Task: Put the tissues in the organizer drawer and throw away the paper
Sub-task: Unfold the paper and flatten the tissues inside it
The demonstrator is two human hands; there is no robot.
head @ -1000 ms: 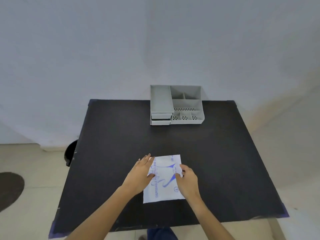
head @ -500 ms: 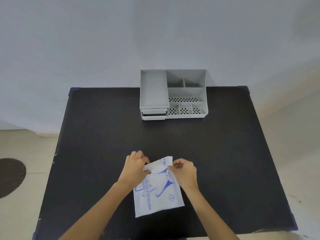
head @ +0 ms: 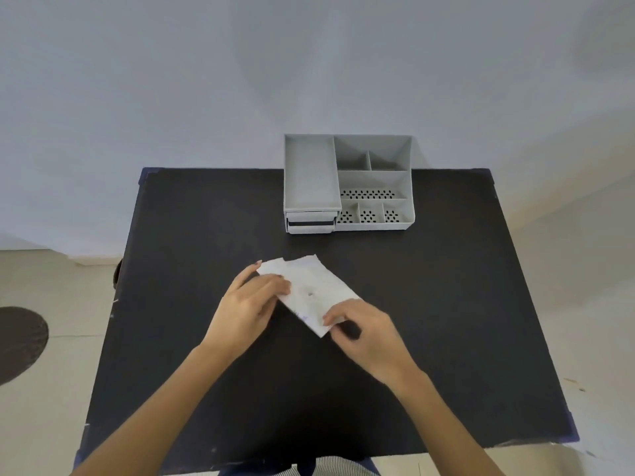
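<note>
A white tissue packet (head: pixel 311 292) with faint blue print lies tilted on the black table (head: pixel 206 214), its plain side up. My left hand (head: pixel 245 309) grips its upper left part, with a white flap sticking out past the fingers. At the packet's lower right corner my right hand (head: pixel 366 333) pinches the edge. The grey organizer (head: pixel 347 183) stands at the table's far edge. Its two small drawers (head: pixel 310 225) sit at its front left, and the lower one looks slightly pulled out.
The organizer has a long tray on the left and several open compartments on the right. A white wall rises behind the table. A dark round mat (head: pixel 20 341) lies on the tiled floor at the left. A dark object (head: pixel 118 274) peeks from the table's left edge.
The packet has been turned over and rotated, so its printed side no longer faces up. My right hand moved from the top edge to the lower right corner. The camera view shifted closer.
</note>
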